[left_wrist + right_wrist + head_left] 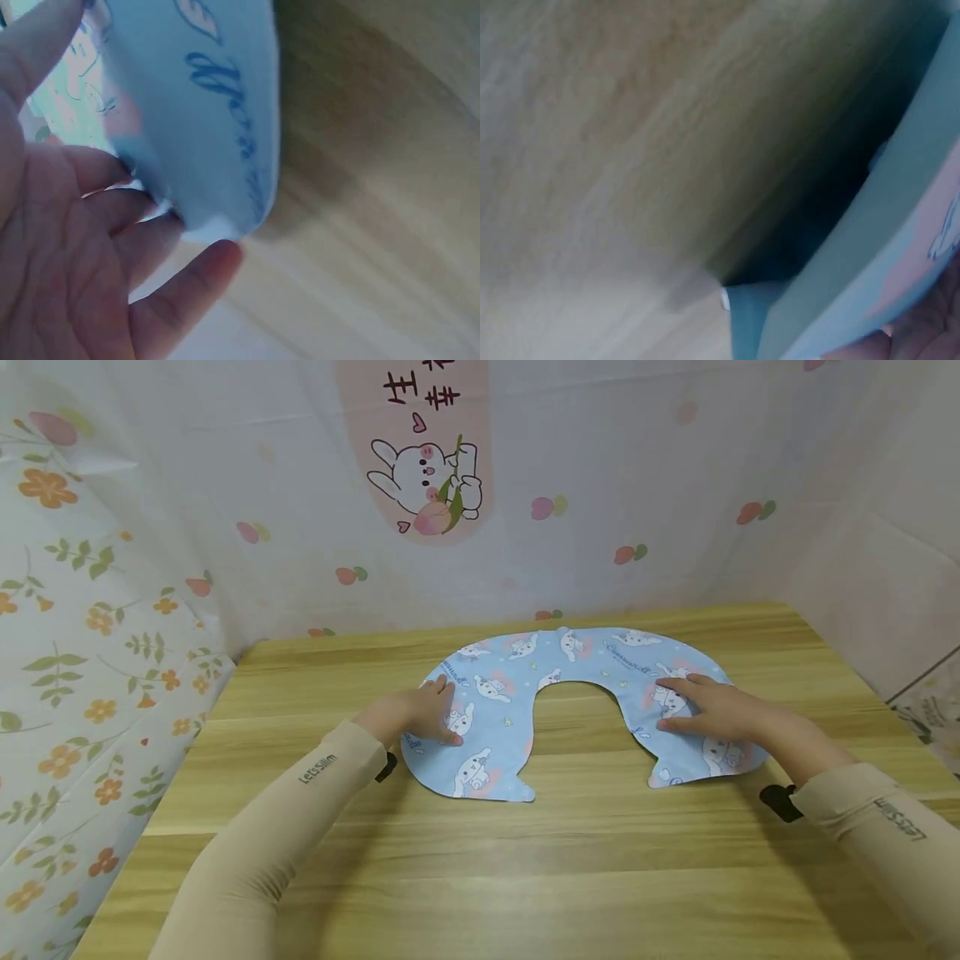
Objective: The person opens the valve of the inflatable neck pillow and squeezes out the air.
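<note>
A flat, U-shaped light blue cover [581, 652], printed with white long-eared cartoon puppies and blue lettering, lies on the wooden table. Its curve points to the far side and its two tabbed ends face the near side. My left hand [423, 710] rests on the left part, near the outer edge, thumb and fingers spread apart. In the left wrist view the fingers [154, 244] touch the cover's printed face. On the opposite part lies my right hand [716, 714], fingers extended across the print. The right wrist view shows the cover's edge [855, 262] lifted above the tabletop.
The wooden table [525, 877] extends on all sides of the cover. Behind it hangs a white curtain [637, 468] with a rabbit picture and tulip prints. A flower-patterned sheet [97, 677] drapes along the left side.
</note>
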Demonstrator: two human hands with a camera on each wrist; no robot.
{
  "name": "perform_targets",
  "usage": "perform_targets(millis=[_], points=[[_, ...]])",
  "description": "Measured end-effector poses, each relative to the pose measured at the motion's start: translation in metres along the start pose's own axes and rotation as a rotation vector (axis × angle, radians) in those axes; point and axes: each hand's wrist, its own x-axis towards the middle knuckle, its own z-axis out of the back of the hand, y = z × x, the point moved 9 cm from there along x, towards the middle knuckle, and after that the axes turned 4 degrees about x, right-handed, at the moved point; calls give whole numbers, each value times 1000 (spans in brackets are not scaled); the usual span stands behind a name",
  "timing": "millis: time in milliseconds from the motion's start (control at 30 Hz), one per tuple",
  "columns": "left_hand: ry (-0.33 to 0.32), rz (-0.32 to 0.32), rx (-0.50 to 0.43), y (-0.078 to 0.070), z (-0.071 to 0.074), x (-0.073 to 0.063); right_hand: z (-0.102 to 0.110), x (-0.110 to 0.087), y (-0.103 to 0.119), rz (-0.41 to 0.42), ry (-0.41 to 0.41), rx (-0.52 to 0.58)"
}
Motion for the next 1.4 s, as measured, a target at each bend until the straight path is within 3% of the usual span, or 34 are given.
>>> perform_targets(millis=[233,467,767,933,1133,1400], points=[[31,68,-24,9,2,-9,-1,18,7,-45,-5,51],[45,135,-56,15,0,-18,1,22,11,-109,-43,85],[15,96,-27,31,1,-9,-2,30,15,-69,-53,118],[1,86,-61,41,-3,-10,-5,34,20,-49,-60,127],[-25,69,-90,40,-5,-7,-6,30,16,-85,-64,90],[-63,44,-151,41,-6,-6,-5,25,14,-61,-75,82]])
